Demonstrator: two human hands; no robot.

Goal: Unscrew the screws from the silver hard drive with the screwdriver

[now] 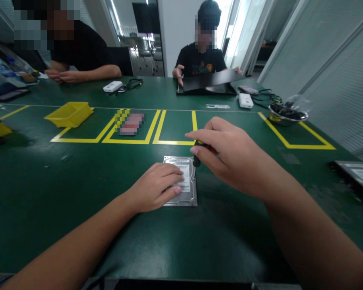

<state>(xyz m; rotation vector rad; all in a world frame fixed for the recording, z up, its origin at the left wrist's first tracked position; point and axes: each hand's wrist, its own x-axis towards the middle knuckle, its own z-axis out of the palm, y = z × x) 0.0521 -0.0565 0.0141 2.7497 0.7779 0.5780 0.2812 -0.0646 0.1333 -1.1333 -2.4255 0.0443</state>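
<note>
A silver hard drive (186, 197) with a white label lies flat on the green table. Across its left part rests my left hand (157, 187), open, the fingers spread over the label. My right hand (226, 147) is closed around a short screwdriver (196, 160) with a dark handle, held upright above the drive's upper right edge. The index finger points out to the left past the handle. Most of the grip sits hidden inside my fingers, and whether the tip touches a screw cannot be made out.
Beyond the drive, yellow tape (175, 142) marks off areas on the green table (78, 217). A yellow bin (71, 114) is at the left, a bowl of dark parts (288, 112) at the right. Another drive (358, 177) lies far right. Two people sit opposite; one holds a black panel (213, 80).
</note>
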